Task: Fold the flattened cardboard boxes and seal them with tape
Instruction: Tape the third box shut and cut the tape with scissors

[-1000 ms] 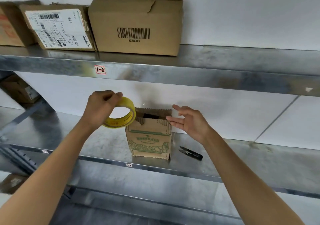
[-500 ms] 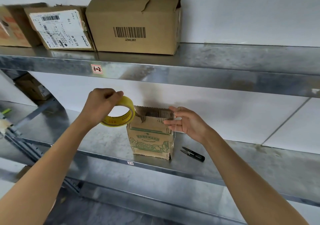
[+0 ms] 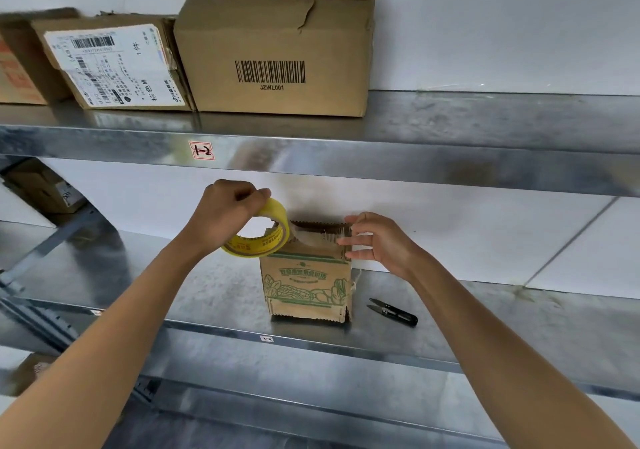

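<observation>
Arms reach forward, left hand (image 3: pixel 228 213) curled gripping, right hand (image 3: pixel 381 244) loosely spread.

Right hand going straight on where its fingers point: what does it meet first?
The right hand would likely meet the top edge of the small box first, then the tape roll in the left hand; depth unclear.
</observation>
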